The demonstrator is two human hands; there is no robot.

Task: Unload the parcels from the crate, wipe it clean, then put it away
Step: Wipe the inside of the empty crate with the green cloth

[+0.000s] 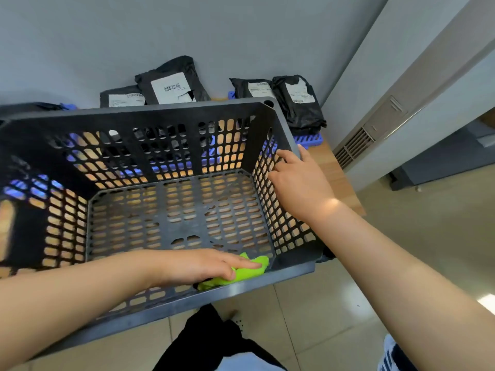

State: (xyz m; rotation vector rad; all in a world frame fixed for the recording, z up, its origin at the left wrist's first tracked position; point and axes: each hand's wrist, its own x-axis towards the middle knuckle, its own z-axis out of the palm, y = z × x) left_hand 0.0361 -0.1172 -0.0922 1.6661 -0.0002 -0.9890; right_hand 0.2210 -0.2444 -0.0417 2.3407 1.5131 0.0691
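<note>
Room: a pale grey wall (187, 30) at the back, a wooden table (337, 180) pushed against it, beige floor tiles (321, 303) on the near side.
Crate: the dark grey crate (128, 121) stands on the table in front of the wall with its open top facing up. Its walls and bottom are pierced with rows of holes, and the wood shows through them.
Cloth: a bright green cloth (249, 271) is bunched up low inside the crate, against the near wall close to the right-hand corner.
Left hand: the left hand (198, 266) reaches in over the near rim and lies on the cloth, fingers stretched out, pressing it against the plastic.
Right hand: the right hand (300, 188) grips the top of the crate's right wall, with curled fingers on the inside and the thumb over the rim on the outside.
Parcels: four black parcels (174, 87) with white labels stand behind the crate, leaning on the wall, two to the left and two to the right.
Tray: a blue tray (308, 140) lies under the right-hand pair, and more blue shows through the crate's far holes.
Unit: a white unit (380, 124) with a slatted vent stands to the right of the table.
Person: dark trousers show below the crate, at the bottom edge of the view.
</note>
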